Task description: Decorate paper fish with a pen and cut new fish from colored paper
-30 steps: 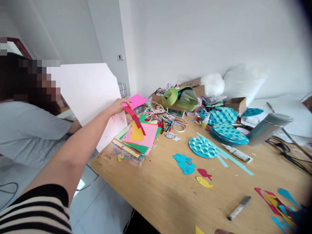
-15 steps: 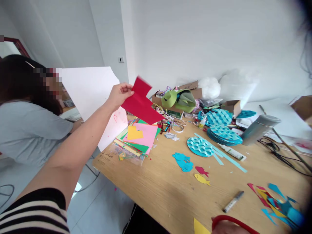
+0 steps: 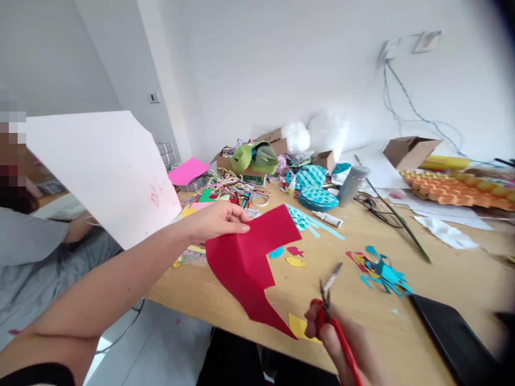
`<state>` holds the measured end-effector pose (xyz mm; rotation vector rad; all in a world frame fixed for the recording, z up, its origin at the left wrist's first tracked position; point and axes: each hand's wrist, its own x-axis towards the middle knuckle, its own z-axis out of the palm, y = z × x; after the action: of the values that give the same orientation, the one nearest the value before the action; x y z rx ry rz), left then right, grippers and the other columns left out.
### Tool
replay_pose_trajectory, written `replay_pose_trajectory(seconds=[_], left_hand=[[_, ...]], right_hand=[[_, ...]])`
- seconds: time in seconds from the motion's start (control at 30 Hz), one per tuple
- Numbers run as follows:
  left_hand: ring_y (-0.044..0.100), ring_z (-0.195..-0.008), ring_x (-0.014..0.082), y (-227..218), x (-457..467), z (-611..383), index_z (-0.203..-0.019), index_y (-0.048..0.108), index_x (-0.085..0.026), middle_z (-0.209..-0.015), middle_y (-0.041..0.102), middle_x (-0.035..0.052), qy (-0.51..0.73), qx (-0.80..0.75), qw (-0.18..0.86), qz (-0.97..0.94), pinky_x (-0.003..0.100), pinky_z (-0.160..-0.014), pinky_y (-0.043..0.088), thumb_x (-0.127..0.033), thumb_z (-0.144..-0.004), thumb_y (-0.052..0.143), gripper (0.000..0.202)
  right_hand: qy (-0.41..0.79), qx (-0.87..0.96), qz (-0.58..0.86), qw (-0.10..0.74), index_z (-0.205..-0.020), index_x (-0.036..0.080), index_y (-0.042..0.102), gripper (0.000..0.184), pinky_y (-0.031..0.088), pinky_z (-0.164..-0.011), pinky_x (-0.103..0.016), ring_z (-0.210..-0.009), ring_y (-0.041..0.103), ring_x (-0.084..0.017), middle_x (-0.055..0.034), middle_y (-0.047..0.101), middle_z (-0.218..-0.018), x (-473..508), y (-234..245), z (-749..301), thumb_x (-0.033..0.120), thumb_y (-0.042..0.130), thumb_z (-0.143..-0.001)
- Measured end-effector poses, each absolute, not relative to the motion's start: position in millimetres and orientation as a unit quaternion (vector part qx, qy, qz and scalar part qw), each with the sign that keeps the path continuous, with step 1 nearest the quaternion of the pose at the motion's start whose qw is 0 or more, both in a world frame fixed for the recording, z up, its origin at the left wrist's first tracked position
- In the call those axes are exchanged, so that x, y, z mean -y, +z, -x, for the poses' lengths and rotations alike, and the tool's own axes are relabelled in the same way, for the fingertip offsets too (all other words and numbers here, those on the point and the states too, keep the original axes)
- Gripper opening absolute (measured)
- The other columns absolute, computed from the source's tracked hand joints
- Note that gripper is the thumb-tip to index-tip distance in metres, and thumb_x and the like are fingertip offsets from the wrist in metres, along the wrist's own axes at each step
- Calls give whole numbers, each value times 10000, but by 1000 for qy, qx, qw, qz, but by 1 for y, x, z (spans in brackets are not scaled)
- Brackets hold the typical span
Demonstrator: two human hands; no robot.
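My left hand (image 3: 225, 219) pinches the top edge of a red sheet of paper (image 3: 249, 262), which has stepped cut-outs and hangs over the table's front edge. At lower right my right hand (image 3: 341, 343) is closed round red-handled scissors (image 3: 340, 335), their narrow blades pointing up and slightly apart. Partly behind that hand lies a piece of yellow paper (image 3: 300, 326). Beyond it are a yellow paper fish (image 3: 295, 261), a red paper fish (image 3: 295, 251) and a blue paper cut-out (image 3: 277, 252), partly covered by the red sheet. A marker (image 3: 333, 276) lies just past the blades.
Paper scraps (image 3: 384, 271) and a black phone-like slab (image 3: 450, 338) lie to the right. Blue scaled discs (image 3: 317, 197), a grey flask (image 3: 354, 185) and a stick (image 3: 398, 220) stand or lie farther back. At left, a person in grey sits behind a large white sheet (image 3: 108, 166).
My left hand has brought the red paper down and to the right, nearer me. My right hand with the scissors has come further into view. The view has turned right.
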<state>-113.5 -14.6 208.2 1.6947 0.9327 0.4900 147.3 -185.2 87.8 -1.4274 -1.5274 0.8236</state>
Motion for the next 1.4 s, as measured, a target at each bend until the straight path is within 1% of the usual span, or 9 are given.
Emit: replay_pose_trajectory(seconds=[0.1, 0.2, 0.43, 0.57, 0.67, 0.9, 1.07, 1.27, 1.4], left_hand=[[562, -578, 99, 192, 20, 96, -767, 652, -178, -638, 637, -43, 167, -385, 549, -723, 212, -569, 402, -340, -684, 764, 214], [565, -597, 107, 175, 21, 83, -776, 656, -181, -650, 645, -37, 146, -396, 555, -717, 217, -580, 389, -342, -661, 773, 230], [652, -782, 184, 161, 28, 67, -866, 670, -189, -804, 717, 21, 95, -393, 581, -706, 260, -685, 447, -395, -669, 749, 296], [634, -719, 169, 158, 33, 61, -872, 668, -185, -762, 707, 11, 86, -396, 573, -712, 242, -629, 420, -395, -675, 742, 298], [613, -677, 158, 154, 33, 58, -870, 669, -180, -726, 692, 5, 81, -382, 569, -724, 238, -604, 400, -404, -678, 745, 305], [631, -755, 172, 147, 31, 55, -921, 675, -167, -819, 711, 36, 73, -368, 585, -719, 262, -687, 442, -396, -687, 742, 335], [604, -704, 149, 149, 34, 54, -941, 668, -145, -770, 684, 16, 61, -363, 593, -716, 239, -651, 413, -391, -697, 742, 355], [575, -665, 139, 149, 34, 50, -928, 665, -136, -748, 674, 10, 57, -373, 591, -713, 234, -622, 387, -388, -694, 743, 352], [572, -654, 138, 148, 33, 47, -930, 664, -137, -714, 666, 1, 52, -375, 591, -713, 233, -616, 381, -362, -709, 736, 323]], right_hand=[[375, 623, 571, 380, -793, 195, 601, 507, 488, -640, -277, -691, 587, -193, -54, 640, -730, 185, 94, -136, 682, 475, -860], [413, 641, 547, 345, -759, 185, 569, 539, 455, -623, -258, -659, 549, -167, -30, 597, -689, 185, 94, -127, 702, 456, -858], [471, 623, 523, 342, -711, 182, 522, 591, 427, -600, -253, -647, 545, -157, -34, 588, -679, 190, 86, -118, 719, 354, -891], [496, 607, 521, 338, -722, 182, 530, 611, 414, -576, -257, -645, 559, -165, -52, 597, -677, 190, 84, -117, 726, 313, -897], [504, 603, 516, 339, -705, 185, 540, 614, 414, -575, -261, -612, 543, -158, -52, 598, -648, 190, 84, -117, 715, 305, -906], [512, 590, 515, 352, -659, 188, 519, 613, 368, -527, -250, -562, 505, -133, -35, 559, -598, 190, 84, -115, 704, 308, -914], [525, 567, 540, 334, -650, 192, 494, 615, 336, -483, -237, -507, 484, -117, -32, 571, -557, 190, 82, -115, 728, 319, -895], [530, 559, 539, 342, -663, 193, 490, 601, 348, -496, -235, -515, 505, -118, -26, 560, -555, 192, 81, -116, 725, 331, -894], [531, 566, 529, 343, -681, 188, 514, 607, 391, -516, -236, -529, 503, -122, -32, 560, -569, 192, 81, -118, 724, 326, -894]])
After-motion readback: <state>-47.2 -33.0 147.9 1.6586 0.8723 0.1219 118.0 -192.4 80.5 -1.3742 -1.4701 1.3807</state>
